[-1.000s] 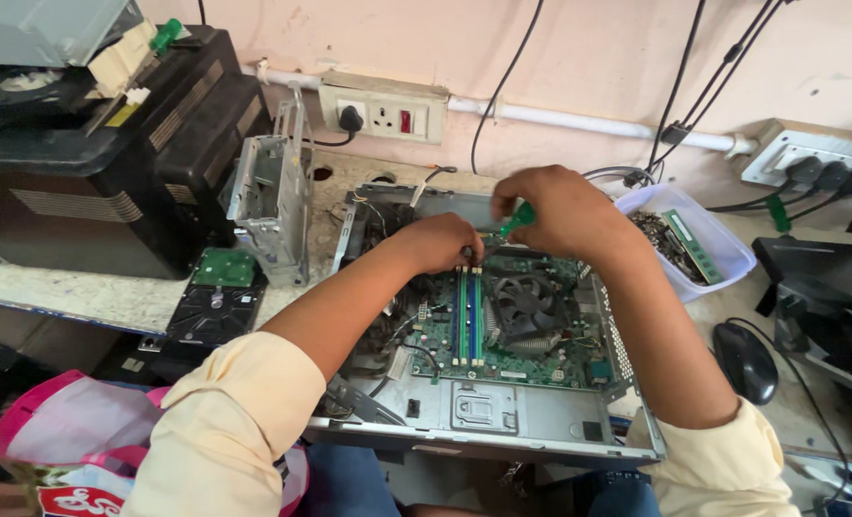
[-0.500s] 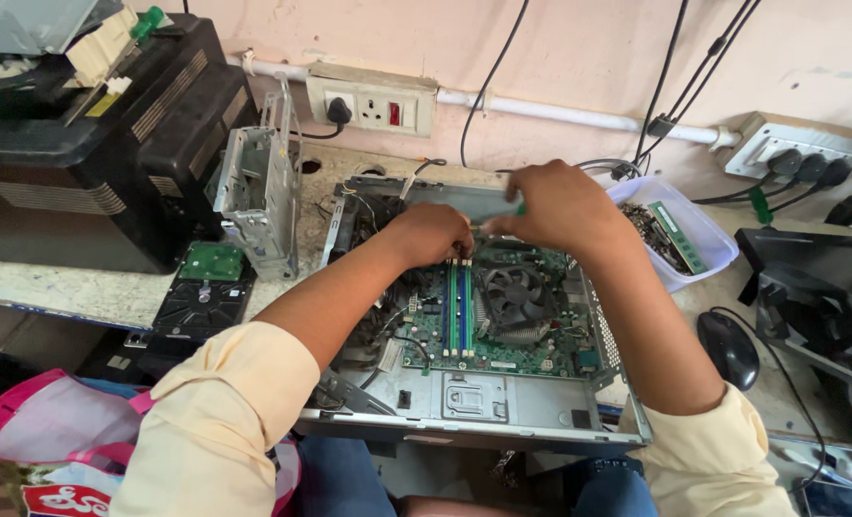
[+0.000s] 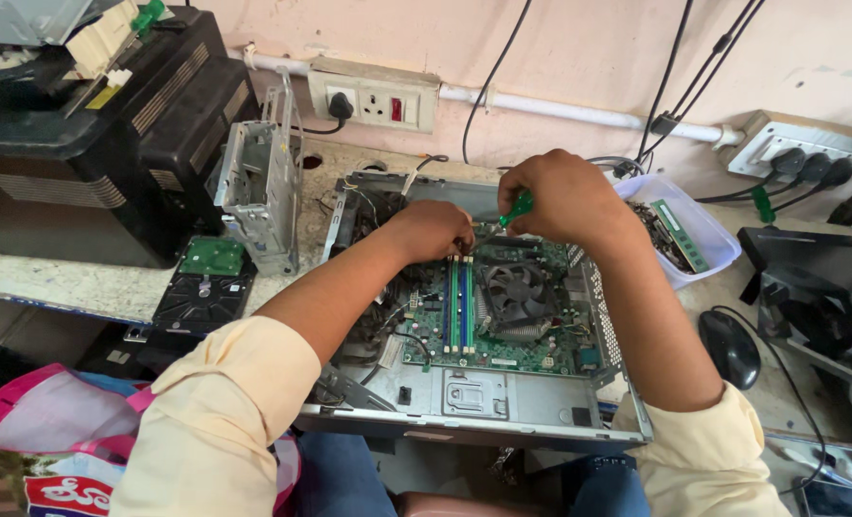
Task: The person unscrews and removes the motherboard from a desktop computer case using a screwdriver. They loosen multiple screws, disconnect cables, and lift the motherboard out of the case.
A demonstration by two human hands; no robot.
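Your right hand [image 3: 565,196] is closing its grip around a green screwdriver [image 3: 515,208], pointing it down at the circuit board [image 3: 502,316]. Your left hand [image 3: 435,230], fingers curled together, is resting beside it inside the open computer case [image 3: 502,407] on the tabletop [image 3: 71,282].

I see both forearms reaching forward from rolled-up pale yellow sleeves, bare from the elbow down. My left hand [image 3: 432,230] sits knuckles up, wrist bent slightly, fingers curled down and pinched together at the tips. My right hand [image 3: 562,196] is just beside it, a little farther forward and higher, closed in a fist with the back of the hand facing the camera. The right forearm angles inward from the lower right, the left from the lower left, so the two hands nearly meet.
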